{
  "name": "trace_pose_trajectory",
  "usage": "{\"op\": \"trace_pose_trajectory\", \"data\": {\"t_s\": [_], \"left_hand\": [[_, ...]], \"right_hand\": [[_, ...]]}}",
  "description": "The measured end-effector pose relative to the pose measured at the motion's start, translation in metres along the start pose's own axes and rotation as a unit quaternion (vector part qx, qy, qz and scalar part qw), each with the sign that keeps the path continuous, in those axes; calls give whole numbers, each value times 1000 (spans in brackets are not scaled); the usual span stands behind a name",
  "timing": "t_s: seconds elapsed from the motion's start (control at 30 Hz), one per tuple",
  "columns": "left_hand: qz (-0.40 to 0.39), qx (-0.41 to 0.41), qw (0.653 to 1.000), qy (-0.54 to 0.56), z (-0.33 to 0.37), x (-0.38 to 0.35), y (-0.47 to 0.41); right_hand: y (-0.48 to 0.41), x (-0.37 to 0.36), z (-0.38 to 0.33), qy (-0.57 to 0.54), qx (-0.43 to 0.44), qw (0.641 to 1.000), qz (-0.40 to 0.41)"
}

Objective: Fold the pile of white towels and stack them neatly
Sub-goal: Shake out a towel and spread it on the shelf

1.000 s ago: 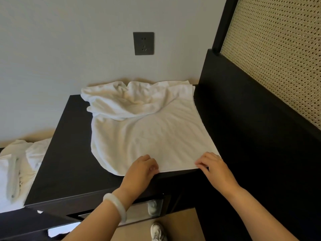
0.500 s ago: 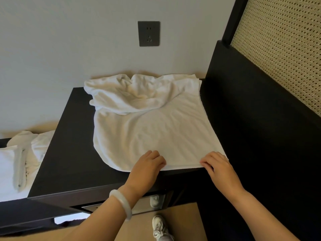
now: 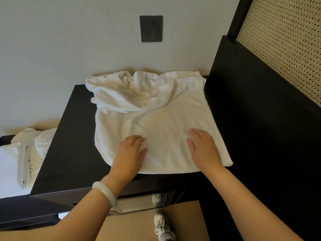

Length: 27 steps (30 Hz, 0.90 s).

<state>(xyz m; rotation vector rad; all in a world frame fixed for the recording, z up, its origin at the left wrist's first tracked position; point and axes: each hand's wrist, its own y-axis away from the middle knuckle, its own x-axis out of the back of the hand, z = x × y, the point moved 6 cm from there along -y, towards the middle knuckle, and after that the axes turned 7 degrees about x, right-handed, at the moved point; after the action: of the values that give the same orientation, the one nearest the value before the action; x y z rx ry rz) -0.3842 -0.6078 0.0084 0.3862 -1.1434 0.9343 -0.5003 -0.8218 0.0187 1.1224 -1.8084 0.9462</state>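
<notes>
Far left: towel heap (image 3: 29, 150), soft and rumpled, cut by the frame edge, lying lower than the matte dark cabinet top (image 3: 69, 145) and just beside it; number of pieces not discernible. Left of centre: smooth pale bangle (image 3: 106, 192) on the wrist; left hand (image 3: 130, 152) open, fingers straight and close together, pressed flat on the near left part of the spread towel (image 3: 156, 122). Centre: spread towel on the cabinet top, white terry, near half flat, far half bunched in folds against the wall; layers beneath not distinguishable. Above: dark square wall socket (image 3: 151, 28). Right of centre: right hand (image 3: 203, 148) open, palm down on the towel's near right part, fingertips blurred. Below: white shoe (image 3: 161, 225), cut by the bottom edge. Right: black panel (image 3: 260, 119) and perforated woven screen (image 3: 286, 40), both cropped.
</notes>
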Motion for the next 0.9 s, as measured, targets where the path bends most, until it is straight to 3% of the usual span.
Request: {"op": "trace_pose_trajectory", "data": {"t_s": [0.1, 0.17, 0.3, 0.4, 0.43, 0.5, 0.57, 0.67, 0.77, 0.83, 0.9], "left_hand": [[-63, 119, 983, -121, -32, -7, -10], [-125, 144, 967, -169, -38, -17, -10], [-197, 111, 957, -180, -9, -40, -18], [-227, 66, 966, -109, 15, -42, -28], [-207, 66, 973, -72, 14, -36, -30], [-92, 113, 989, 16, -1, -10, -26], [30, 217, 972, 81, -32, 13, -9], [59, 367, 899, 233, -69, 20, 14], [42, 462, 800, 380, -73, 17, 14], [34, 513, 676, 528, -66, 12, 9], [1, 540, 513, 667, -57, 5, 4]], "right_hand": [[-21, -36, 4, 43, -47, 993, -95], [-18, -47, 21, 81, -50, 989, -117], [-11, -23, 78, 96, -100, 985, -102], [-6, 4, 128, 143, -152, 971, -117], [-6, 11, 136, 176, -168, 961, -128], [-18, 14, 123, 209, -176, 954, -127], [-39, -5, 72, 158, -108, 977, -97], [-60, -57, -36, 100, 78, 990, -52], [-57, -102, -92, 92, 108, 984, -109], [-50, -111, -90, 101, 91, 985, -104], [-48, -111, -85, 113, 98, 984, -94]]}}
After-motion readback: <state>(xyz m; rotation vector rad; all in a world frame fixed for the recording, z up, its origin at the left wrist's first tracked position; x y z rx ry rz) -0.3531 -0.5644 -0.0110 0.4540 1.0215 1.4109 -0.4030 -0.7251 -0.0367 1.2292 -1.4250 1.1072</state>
